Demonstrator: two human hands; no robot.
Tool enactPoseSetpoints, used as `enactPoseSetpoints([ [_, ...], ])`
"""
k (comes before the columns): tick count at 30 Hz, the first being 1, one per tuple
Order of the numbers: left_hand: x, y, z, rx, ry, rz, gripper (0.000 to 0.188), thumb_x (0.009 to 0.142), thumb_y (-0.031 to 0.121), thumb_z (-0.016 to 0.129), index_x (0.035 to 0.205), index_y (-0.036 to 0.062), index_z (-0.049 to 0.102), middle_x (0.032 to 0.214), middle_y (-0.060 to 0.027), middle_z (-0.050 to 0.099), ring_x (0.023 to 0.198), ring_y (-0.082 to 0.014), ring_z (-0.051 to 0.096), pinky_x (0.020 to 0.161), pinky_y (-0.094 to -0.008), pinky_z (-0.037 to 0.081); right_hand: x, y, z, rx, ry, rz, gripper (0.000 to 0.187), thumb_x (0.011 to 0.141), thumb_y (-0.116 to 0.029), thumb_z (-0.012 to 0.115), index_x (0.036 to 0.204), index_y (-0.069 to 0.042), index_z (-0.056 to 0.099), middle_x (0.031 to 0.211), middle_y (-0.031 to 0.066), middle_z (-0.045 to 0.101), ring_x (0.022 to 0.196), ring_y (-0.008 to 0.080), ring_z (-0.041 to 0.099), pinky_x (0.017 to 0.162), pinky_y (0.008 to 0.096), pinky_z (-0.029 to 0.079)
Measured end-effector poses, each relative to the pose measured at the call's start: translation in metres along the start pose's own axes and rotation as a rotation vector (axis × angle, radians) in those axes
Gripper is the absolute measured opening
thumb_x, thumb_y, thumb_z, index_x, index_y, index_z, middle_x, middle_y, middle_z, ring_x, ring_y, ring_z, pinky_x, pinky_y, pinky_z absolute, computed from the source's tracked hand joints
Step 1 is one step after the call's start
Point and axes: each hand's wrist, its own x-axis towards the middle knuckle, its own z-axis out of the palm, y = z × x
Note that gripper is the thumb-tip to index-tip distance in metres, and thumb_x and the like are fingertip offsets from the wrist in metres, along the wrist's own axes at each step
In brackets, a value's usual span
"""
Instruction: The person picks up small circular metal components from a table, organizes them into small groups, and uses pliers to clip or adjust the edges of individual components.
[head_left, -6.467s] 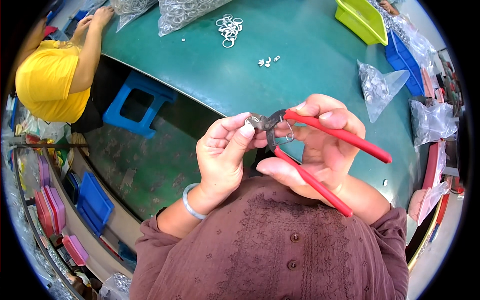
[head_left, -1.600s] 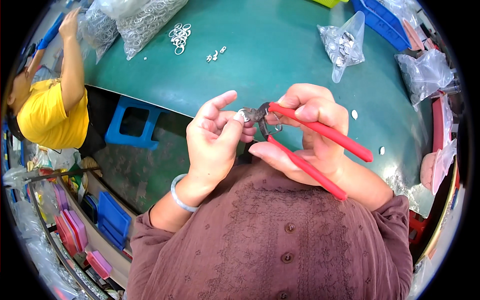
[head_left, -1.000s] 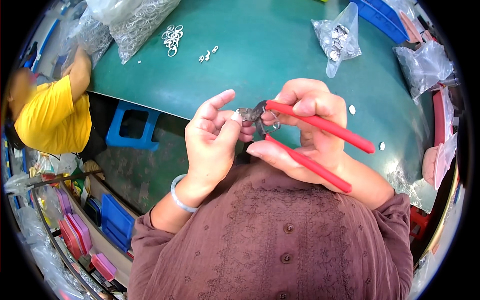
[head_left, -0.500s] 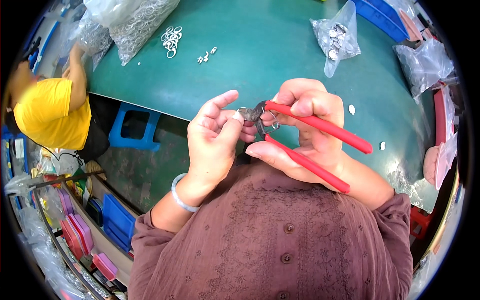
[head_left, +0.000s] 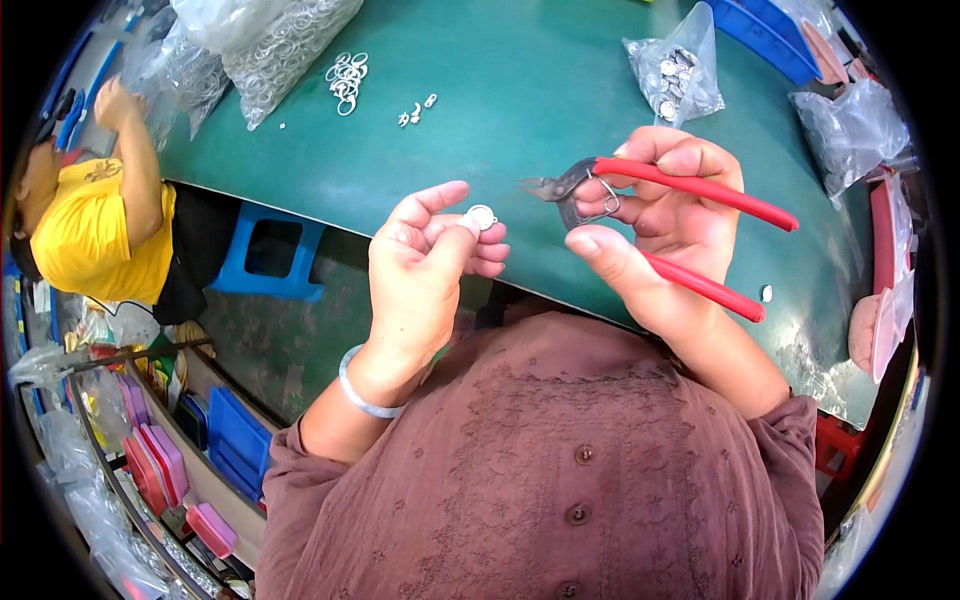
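Between thumb and fingers, my left hand (head_left: pixel 420 270) pinches a small round silver metal disc (head_left: pixel 481 217); a bracelet circles that wrist. My right hand (head_left: pixel 690 210) grips a pair of red-handled pliers (head_left: pixel 690 185), with the handles spread and a wire spring showing between them. The pliers' dark jaws point left toward the disc but stand apart from it. Both hands are above the near edge of the green table (head_left: pixel 520 110).
Silver rings (head_left: pixel 347 80) and a few small metal pieces (head_left: pixel 417 110) lie farther back. A clear bag of discs (head_left: pixel 675 75) stands back right; a larger bag of rings (head_left: pixel 290 60) is back left. A person in yellow (head_left: pixel 105 230) sits left beside a blue stool (head_left: pixel 265 255).
The pliers have moved away from my left hand, up and to the right. The disc in my left fingers now shows its round face. The person in yellow has raised an arm.
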Motion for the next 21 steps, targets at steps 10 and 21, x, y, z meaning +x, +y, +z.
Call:
enactPoseSetpoints([
  [10, 0.001, -0.004, 0.0, -0.052, 0.017, -0.032, 0.015, 0.079, 0.003, 0.058, 0.09, -0.0029, 0.049, 0.075, -0.0125, 0.061, 0.061, -0.0159, 0.06, 0.056, -0.0257, 0.051, -0.005, 0.001, 0.001, -0.021, -0.056, -0.02, 0.068, 0.061, 0.008, 0.071, 0.111, -0.012, 0.029, 0.106, 0.0123, 0.039, 0.089, 0.0184, 0.054, 0.075, 0.0313, 0.051],
  [21, -0.002, -0.006, 0.004, -0.007, -0.01, 0.092, 0.012, 0.081, 0.0, 0.054, 0.091, -0.0051, 0.049, 0.078, -0.0134, 0.062, 0.064, -0.0149, 0.06, 0.059, -0.026, 0.052, -0.008, 0.006, 0.013, -0.214, -0.087, -0.288, 0.074, 0.055, -0.01, 0.082, 0.107, -0.007, 0.03, 0.101, 0.0154, 0.041, 0.084, 0.0193, 0.057, 0.071, 0.0305, 0.054],
])
